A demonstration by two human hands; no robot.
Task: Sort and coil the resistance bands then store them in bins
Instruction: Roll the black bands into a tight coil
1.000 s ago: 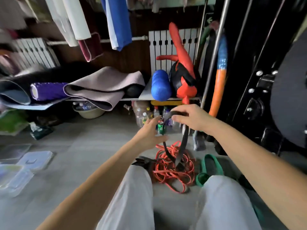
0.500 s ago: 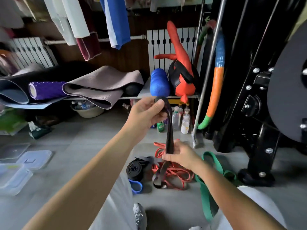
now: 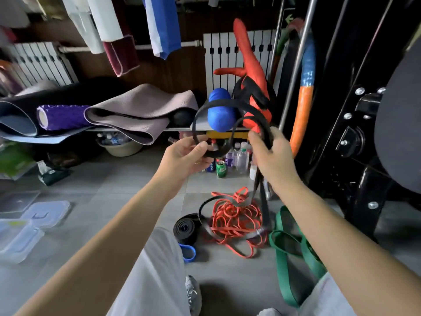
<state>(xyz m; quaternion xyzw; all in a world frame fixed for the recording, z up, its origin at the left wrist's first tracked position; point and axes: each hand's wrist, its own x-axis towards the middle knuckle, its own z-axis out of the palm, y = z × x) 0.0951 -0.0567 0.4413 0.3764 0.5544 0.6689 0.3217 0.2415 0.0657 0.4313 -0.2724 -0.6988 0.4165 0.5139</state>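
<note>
change since earlier frame: your left hand has dropped from its high hold and your right hand has risen level with it; the black band, which hung straight between them, now bows up into open loops.
left hand: the fingers pinch the lower edge of the loop.
right hand: the fingers are clenched round several strands of the same band.
band location: in the air between both hands, in front of the shelf. its tail drops from your right hand to the floor and runs into the orange band tangle.
other bands: a coiled black band and a blue band lie just left of the tangle; a green band lies to its right.
bins: the clear bins stand at far left, well apart from the bands.
step in hand: judged to be the first turns of the coil.
risk, snag: the tail looks caught among the orange strands. drawing in more length could lift the tangle or tighten it.
risk, spring-back: the band is elastic and the loop is wide. if the left pinch slackens, expect the turns to fly open.
risk, uneven coil: the two arcs differ in size. left uncorrected, the coil may twist and sit badly in a bin.
risk, knock-over: the bottles stand near the hanging tail. a swing could topple them.
</note>
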